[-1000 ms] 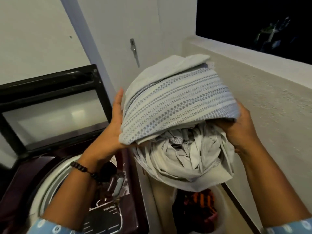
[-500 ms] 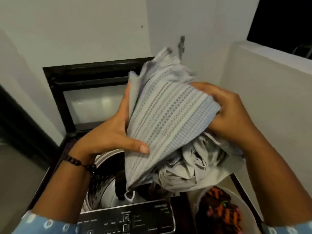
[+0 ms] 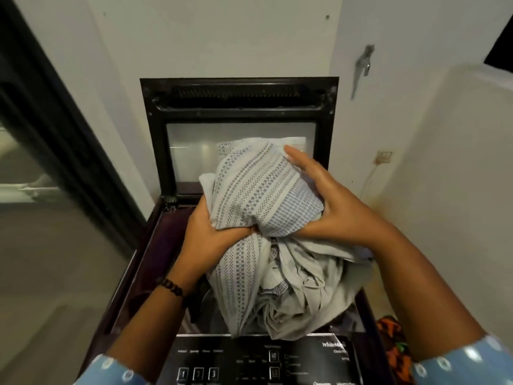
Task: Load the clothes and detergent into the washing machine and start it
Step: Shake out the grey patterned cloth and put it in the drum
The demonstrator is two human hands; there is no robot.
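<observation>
Bundle of clothes (image 3: 263, 207): soft matt woven cloth, pale grey with blue dotted stripes, crumpled plain grey cloth below; washing machine (image 3: 144, 273) body glossy dark plastic or painted metal, cannot tell which; lid (image 3: 238, 98) black glossy frame with smooth reflective glass pane; control panel (image 3: 249, 359) glossy black; wall (image 3: 222, 37) matt painted; bracelet (image 3: 170, 286) dark beads; sleeve (image 3: 466, 359) light blue printed cloth.
</observation>
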